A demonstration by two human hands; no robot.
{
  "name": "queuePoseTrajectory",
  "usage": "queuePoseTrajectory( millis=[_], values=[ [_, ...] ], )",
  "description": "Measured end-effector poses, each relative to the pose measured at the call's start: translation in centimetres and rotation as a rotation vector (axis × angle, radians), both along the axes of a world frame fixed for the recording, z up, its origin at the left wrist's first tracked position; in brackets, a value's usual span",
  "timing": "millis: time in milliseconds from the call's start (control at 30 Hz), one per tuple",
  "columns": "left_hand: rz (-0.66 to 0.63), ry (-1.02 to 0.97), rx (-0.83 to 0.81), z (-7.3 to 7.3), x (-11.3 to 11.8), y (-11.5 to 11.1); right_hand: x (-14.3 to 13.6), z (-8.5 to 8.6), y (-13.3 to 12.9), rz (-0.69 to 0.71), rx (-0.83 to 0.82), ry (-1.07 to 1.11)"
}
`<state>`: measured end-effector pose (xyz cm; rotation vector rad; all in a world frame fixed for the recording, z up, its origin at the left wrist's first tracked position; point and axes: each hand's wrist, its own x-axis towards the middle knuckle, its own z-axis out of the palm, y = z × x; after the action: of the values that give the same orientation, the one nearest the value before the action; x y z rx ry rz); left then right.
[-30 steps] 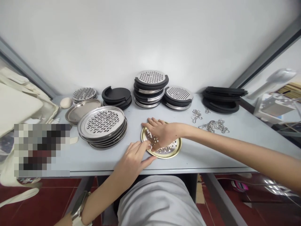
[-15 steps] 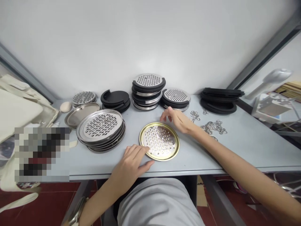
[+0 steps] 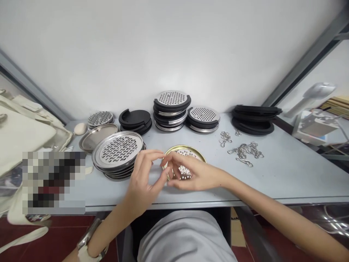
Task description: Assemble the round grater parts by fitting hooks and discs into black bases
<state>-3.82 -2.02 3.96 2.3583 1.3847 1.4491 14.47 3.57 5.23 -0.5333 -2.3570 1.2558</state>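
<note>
A round metal grater plate with a gold rim lies flat on the table in front of me. My left hand is raised at its left side, thumb and fingers curved apart with nothing visible between them. Over the plate, my right hand is loosely curled, its thumb apart from the fingers, and it hides much of the grater. The fingertips of both hands nearly meet; whether they touch I cannot tell. Left of my hands is a stack of silver grater plates.
Black round holders and a tall stack of holders with graters stand along the wall. A shorter stack sits beside it. Loose metal clips lie at right, before more black holders. A pale bag is at left.
My right hand has come left and nearer, from beyond the plate to above it. My left hand has lifted off the plate's rim and moved slightly left.
</note>
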Motion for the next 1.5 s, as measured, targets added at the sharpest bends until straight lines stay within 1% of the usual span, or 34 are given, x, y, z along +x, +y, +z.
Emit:
queuePoseTrajectory(
  millis=[67, 100, 133, 167, 233, 300, 367, 433, 500, 600, 700, 800, 933, 1067, 1133, 1167, 1200, 1233, 1300, 1333, 1367, 1400, 1433, 1500],
  values=[
    [-0.024, 0.107, 0.018, 0.8, 0.3, -0.1, -0.5, 0.1, -0.7, 0.052, -0.043, -0.036],
    [-0.088, 0.17, -0.016, 1.0, 0.4, -0.2, -0.7, 0.1, -1.0, 0.066, -0.054, -0.038],
    [-0.177, 0.219, -0.066, 1.1, 0.6, -0.4, -1.0, 0.0, -1.4, 0.119, -0.082, -0.046],
    [-0.271, 0.237, -0.102, 1.1, 0.7, -0.5, -1.3, -0.1, -1.8, 0.161, -0.12, -0.036],
    [-0.382, 0.211, -0.176, 0.8, 0.8, -1.0, -1.8, -0.3, -2.6, 0.191, -0.174, 0.009],
    [-0.43, 0.198, -0.212, 0.5, 0.8, -1.6, -2.1, -0.6, -3.6, 0.201, -0.221, 0.026],
    [-0.467, 0.238, -0.174, 0.2, 0.7, -2.3, -2.2, -0.9, -4.4, 0.193, -0.22, 0.004],
    [-0.443, 0.295, -0.069, -0.2, 0.5, -3.1, -2.1, -1.3, -5.2, 0.18, -0.233, -0.044],
    [-0.404, 0.396, 0.017, -0.6, 0.3, -3.8, -1.9, -1.8, -5.7, 0.171, -0.254, -0.062],
    [-0.388, 0.497, 0.08, -1.2, 0.3, -4.2, -1.6, -2.5, -6.3, 0.151, -0.279, -0.057],
    [-0.402, 0.454, 0.071, -1.8, 0.6, -4.1, -1.5, -3.0, -6.6, 0.178, -0.245, -0.1],
    [-0.434, 0.389, 0.058, -2.1, 0.8, -3.9, -1.7, -3.0, -6.8, 0.215, -0.228, -0.13],
    [-0.453, 0.438, 0.108, -1.8, 0.9, -4.0, -2.0, -2.5, -6.9, 0.223, -0.288, -0.048],
    [-0.402, 0.491, 0.206, -1.3, 0.4, -3.8, -1.7, -2.2, -6.9, 0.139, -0.369, -0.038],
    [-0.353, 0.479, 0.201, -1.1, -0.5, -3.4, -1.2, -2.1, -6.8, 0.078, -0.409, -0.034],
    [-0.317, 0.467, 0.175, -1.0, -1.1, -3.2, -0.7, -2.0, -6.7, 0.063, -0.443, -0.036],
    [-0.281, 0.441, 0.184, -0.9, -1.9, -3.0, -0.3, -1.9, -6.4, 0.042, -0.498, -0.001],
    [-0.209, 0.428, 0.152, -0.7, -2.6, -2.7, 0.3, -1.8, -6.1, 0.017, -0.553, 0.055],
    [-0.046, 0.356, 0.177, -0.2, -4.1, -2.2, 1.5, -1.8, -5.1, -0.096, -0.61, 0.158],
    [0.032, 0.315, 0.207, 0.2, -4.8, -1.9, 2.2, -1.9, -4.4, -0.118, -0.608, 0.234],
    [0.087, 0.301, 0.213, 0.6, -5.4, -1.6, 2.8, -2.0, -3.8, -0.172, -0.579, 0.297],
    [0.141, 0.301, 0.191, 0.9, -6.0, -1.4, 3.4, -2.2, -3.2, -0.226, -0.551, 0.35],
    [0.183, 0.323, 0.167, 1.3, -6.5, -1.1, 3.9, -2.5, -2.6, -0.294, -0.521, 0.381],
    [0.226, 0.436, 0.073, 1.8, -7.5, -0.6, 4.6, -3.0, -1.9, -0.456, -0.481, 0.351]
  ],
)
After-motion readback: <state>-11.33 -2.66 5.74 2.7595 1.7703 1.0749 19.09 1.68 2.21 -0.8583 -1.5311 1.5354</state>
